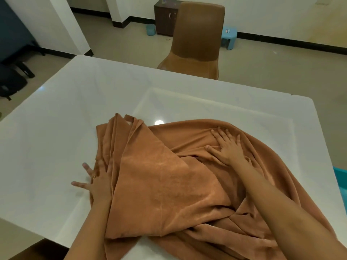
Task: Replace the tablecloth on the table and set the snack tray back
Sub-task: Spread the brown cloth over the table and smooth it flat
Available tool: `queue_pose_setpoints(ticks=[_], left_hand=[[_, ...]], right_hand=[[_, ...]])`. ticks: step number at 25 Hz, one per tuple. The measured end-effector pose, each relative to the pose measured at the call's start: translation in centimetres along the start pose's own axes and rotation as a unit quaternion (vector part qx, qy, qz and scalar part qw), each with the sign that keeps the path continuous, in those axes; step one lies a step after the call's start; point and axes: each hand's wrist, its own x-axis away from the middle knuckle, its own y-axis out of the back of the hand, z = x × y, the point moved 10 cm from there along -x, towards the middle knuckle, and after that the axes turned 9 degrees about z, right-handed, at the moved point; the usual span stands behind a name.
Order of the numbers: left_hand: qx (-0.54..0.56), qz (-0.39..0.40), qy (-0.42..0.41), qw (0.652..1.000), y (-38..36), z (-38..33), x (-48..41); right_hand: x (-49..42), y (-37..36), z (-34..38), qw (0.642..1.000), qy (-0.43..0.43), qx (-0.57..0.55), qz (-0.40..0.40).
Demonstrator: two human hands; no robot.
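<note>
You are leaning over a glossy white table (pixel 56 128), and the brown tablecloth (pixel 169 175) is lying bunched on its near right part, with a folded panel sitting on top and loose folds running off the bottom of the view. Your left hand (pixel 97 182) is resting flat with its fingers spread, partly on the bare table and partly on the cloth's left edge; a ring is showing on one finger. Your right hand (pixel 227 147) is pressing flat on the rumpled cloth, fingers straight and splayed. The two hands are lying well apart, and neither is gripping anything.

The far and left parts of the table are showing bare and are reflecting a ceiling light (pixel 159 122) just beyond the cloth. A brown chair (pixel 197 38) is standing at the far edge. Behind it, a dark wooden cabinet (pixel 165 17) is sitting against the white wall, with a small blue bin (pixel 150 29) to its left and a light blue stool (pixel 228 37) to the right of the chair. Black bags (pixel 13 77) are lying on the beige floor at the left.
</note>
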Motion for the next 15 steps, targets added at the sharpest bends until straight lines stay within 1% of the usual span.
queue_pose_setpoints(ticks=[1,3,5,6,8,9,10,11,12,13,14,15], left_hand=[[-0.058,0.0,0.025,0.998,0.0,1.0,0.3],[-0.074,0.01,0.073,0.995,-0.6,4.9,0.3],[-0.054,0.016,0.108,0.993,-1.0,8.3,0.7],[-0.038,0.021,0.129,0.991,-0.9,9.7,0.9],[-0.007,-0.009,0.154,0.988,0.7,11.2,1.6],[0.027,-0.046,0.154,0.987,2.0,11.0,2.1],[0.087,-0.104,0.128,0.983,3.6,10.0,2.6],[0.158,-0.161,0.073,0.971,5.5,8.1,3.1],[0.218,-0.186,-0.001,0.958,6.9,5.2,3.2],[0.242,-0.184,-0.084,0.949,8.1,1.6,3.3],[0.226,-0.165,-0.159,0.947,8.8,-2.2,3.2],[0.197,-0.135,-0.21,0.948,8.5,-5.2,2.7]], right_hand=[[-0.2,0.1,-0.6,1.0,-0.011,-0.01,0.001],[-0.6,0.5,-2.6,0.998,-0.047,-0.042,0.004],[-1.1,1.1,-5.3,0.992,-0.103,-0.069,0.023],[-1.2,1.2,-6.5,0.986,-0.141,-0.08,0.044],[-0.6,1.4,-7.0,0.96,-0.245,-0.103,0.085],[-0.2,1.8,-5.7,0.952,-0.278,-0.094,0.086],[-0.3,2.8,-2.9,0.96,-0.262,-0.082,0.052],[-1.0,3.8,1.4,0.98,-0.183,-0.083,0.0],[-1.6,4.4,6.7,0.992,-0.065,-0.103,-0.041],[-1.5,3.9,12.2,0.99,0.054,-0.122,-0.036],[-1.1,2.6,16.9,0.983,0.143,-0.119,-0.001],[-0.7,0.7,20.3,0.976,0.191,-0.098,0.046]])
